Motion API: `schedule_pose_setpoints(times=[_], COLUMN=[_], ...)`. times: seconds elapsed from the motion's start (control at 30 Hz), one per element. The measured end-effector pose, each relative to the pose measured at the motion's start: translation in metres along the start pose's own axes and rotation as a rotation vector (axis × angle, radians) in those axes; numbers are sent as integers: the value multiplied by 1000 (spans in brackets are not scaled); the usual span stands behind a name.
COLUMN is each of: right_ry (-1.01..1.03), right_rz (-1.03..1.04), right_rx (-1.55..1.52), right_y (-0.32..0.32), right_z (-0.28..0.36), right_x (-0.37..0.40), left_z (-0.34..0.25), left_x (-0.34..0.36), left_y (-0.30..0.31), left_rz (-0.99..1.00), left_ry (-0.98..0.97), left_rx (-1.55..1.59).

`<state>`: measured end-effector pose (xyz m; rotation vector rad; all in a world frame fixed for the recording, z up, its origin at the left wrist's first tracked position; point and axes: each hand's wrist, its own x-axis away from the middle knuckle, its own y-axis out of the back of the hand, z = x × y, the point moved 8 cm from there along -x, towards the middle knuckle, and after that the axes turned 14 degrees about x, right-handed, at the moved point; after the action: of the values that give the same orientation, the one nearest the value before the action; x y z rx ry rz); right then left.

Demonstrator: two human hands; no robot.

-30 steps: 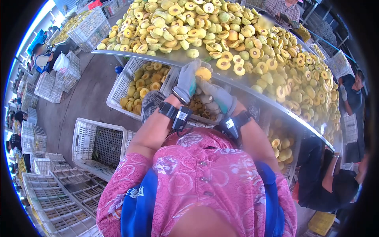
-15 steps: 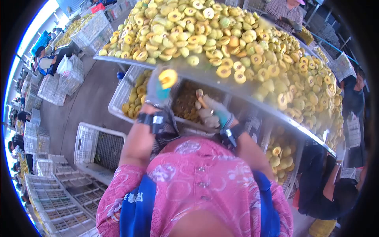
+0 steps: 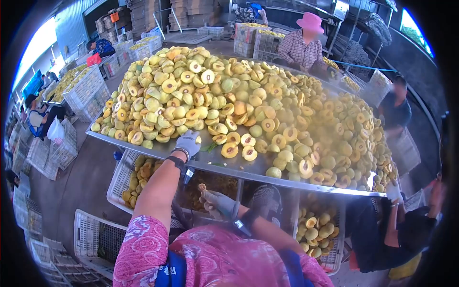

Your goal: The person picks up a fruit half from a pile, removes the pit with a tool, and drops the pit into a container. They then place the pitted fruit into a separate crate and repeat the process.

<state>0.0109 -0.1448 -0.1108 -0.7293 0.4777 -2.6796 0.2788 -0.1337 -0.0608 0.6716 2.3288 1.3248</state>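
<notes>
My left hand [image 3: 189, 142], in a pale glove, is at the near edge of the metal table [image 3: 158, 152], beside the heap of halved yellow fruit [image 3: 167, 86]. Its fingers are curled around a fruit half [image 3: 198, 139], of which only a small part shows. Below the table edge, my gloved right hand [image 3: 221, 203] grips a small tool [image 3: 202, 187] with a rounded brown tip pointing up and left. Most of its handle is hidden in the fingers. Several cut halves with brown centres, one of them a loose half [image 3: 229, 150], lie near my left hand.
Under the table are a fruit crate [image 3: 117, 184] at left, a dark bin [image 3: 210, 184] in the middle and another fruit crate [image 3: 337, 239] at right. A person in a pink hat [image 3: 310, 22] stands across the table; a co-worker's gloved hand [image 3: 394, 191] is at its right end.
The view has tilted up. My left hand has gone forward to the heap, and the cut half it held is no longer seen in it. My right hand still holds the tool.
</notes>
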Motion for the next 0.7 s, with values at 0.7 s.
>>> schedule_pose_setpoints(times=[0.7], right_ry=[178], right_rz=[-415], right_rx=[423], right_y=[-5], right_z=[82], right_x=[41], left_z=[-38], left_x=[111], left_y=[6], left_rz=[-70], left_ry=[-84], left_rx=[2066])
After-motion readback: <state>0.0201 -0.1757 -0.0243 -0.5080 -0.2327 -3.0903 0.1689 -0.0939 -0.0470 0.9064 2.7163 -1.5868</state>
